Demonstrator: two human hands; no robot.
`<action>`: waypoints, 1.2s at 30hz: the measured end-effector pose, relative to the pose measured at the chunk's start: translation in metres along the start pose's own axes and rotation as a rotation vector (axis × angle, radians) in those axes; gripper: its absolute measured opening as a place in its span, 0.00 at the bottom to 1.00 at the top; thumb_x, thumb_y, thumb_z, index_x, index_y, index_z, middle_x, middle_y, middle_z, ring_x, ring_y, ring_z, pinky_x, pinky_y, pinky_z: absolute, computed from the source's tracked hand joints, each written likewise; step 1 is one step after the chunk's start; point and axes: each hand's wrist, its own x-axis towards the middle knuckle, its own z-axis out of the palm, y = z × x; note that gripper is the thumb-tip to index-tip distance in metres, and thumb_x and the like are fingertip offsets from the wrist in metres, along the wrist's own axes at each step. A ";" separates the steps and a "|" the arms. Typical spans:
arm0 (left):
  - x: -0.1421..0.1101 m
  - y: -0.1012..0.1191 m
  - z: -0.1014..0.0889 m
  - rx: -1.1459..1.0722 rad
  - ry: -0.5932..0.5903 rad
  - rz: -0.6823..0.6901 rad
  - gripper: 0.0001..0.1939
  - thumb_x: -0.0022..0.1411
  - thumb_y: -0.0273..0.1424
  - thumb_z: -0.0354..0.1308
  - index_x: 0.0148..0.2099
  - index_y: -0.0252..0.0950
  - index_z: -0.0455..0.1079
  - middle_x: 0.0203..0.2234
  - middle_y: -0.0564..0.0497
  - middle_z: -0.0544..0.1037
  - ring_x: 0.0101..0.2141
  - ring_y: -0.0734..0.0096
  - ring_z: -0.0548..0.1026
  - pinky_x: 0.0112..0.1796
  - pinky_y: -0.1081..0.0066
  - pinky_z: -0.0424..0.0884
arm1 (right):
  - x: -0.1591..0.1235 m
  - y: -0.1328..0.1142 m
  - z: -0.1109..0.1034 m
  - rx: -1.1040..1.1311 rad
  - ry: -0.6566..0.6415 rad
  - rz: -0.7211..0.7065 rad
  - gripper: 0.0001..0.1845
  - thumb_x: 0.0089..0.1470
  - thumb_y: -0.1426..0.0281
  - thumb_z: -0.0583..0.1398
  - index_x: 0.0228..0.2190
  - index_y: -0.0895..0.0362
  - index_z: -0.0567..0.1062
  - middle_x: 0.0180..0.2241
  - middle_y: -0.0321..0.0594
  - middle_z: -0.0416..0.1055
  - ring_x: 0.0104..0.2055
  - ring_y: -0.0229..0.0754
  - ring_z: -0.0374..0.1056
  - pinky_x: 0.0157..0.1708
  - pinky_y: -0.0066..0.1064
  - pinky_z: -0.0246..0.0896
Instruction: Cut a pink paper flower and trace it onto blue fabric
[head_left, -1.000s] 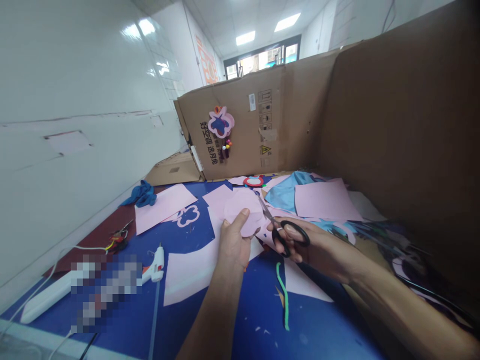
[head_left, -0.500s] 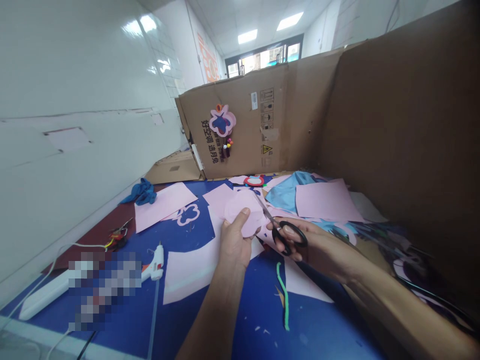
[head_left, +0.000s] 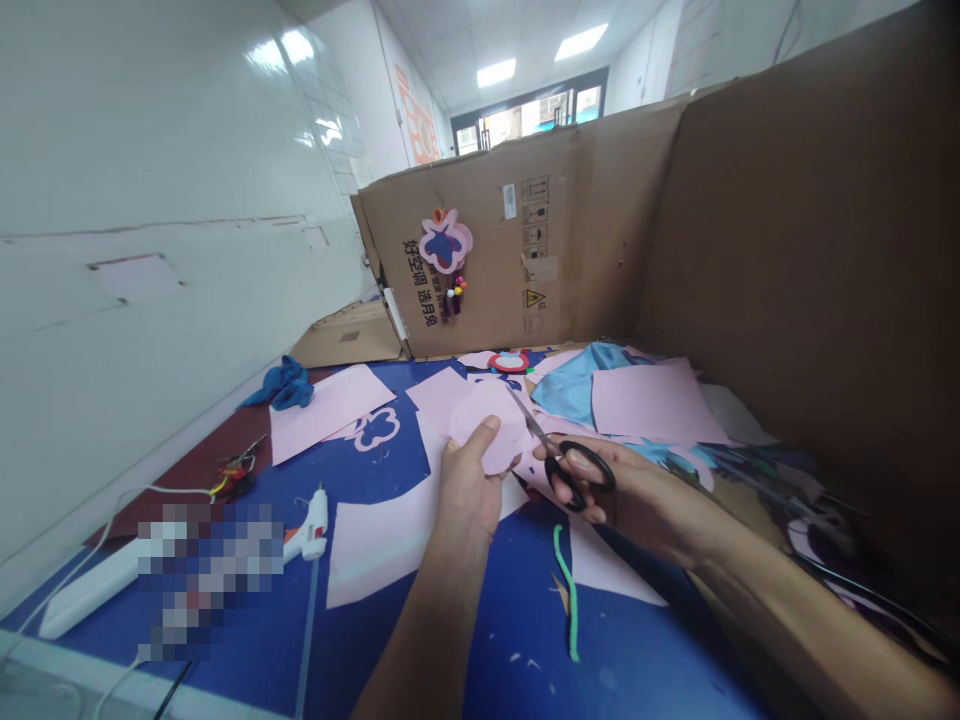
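Near the middle of the head view, my left hand (head_left: 474, 480) is closed on a pink paper cutout (head_left: 487, 415) with a rounded, scalloped edge, the thumb pressed on top. My right hand (head_left: 589, 475) has its fingers in the black handles of a pair of scissors (head_left: 553, 445). The blades point up and left beside the paper's right edge, and I cannot tell whether they touch it. Beneath both hands lie pink paper sheets (head_left: 382, 540) on the blue tabletop (head_left: 517, 610). A green pipe cleaner (head_left: 570, 595) lies below my right hand.
To the left are a white glue gun (head_left: 315, 525), pliers (head_left: 238, 470), a blue cloth (head_left: 281, 383) and a pink flower outline (head_left: 377, 429). Cardboard walls (head_left: 592, 230) stand behind and to the right. Light blue fabric (head_left: 574, 385) and more pink paper (head_left: 656, 400) lie at back right.
Almost nothing differs. Both hands, the scissors and the pink paper cutout stay in practically the same place.
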 end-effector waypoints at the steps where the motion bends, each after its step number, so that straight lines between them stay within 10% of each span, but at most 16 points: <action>1: 0.000 0.000 0.000 0.001 -0.002 0.001 0.27 0.50 0.30 0.75 0.54 0.38 0.77 0.41 0.47 0.86 0.34 0.64 0.83 0.31 0.70 0.75 | 0.000 0.000 0.000 0.002 0.000 0.001 0.23 0.59 0.53 0.71 0.48 0.57 0.82 0.32 0.41 0.74 0.28 0.36 0.59 0.24 0.27 0.49; 36: 0.000 0.005 0.001 0.025 0.003 0.011 0.24 0.50 0.28 0.73 0.51 0.35 0.78 0.41 0.46 0.86 0.34 0.63 0.84 0.30 0.70 0.76 | -0.001 -0.001 0.000 -0.067 -0.029 -0.023 0.23 0.61 0.53 0.70 0.46 0.59 0.80 0.32 0.40 0.70 0.29 0.35 0.56 0.24 0.27 0.42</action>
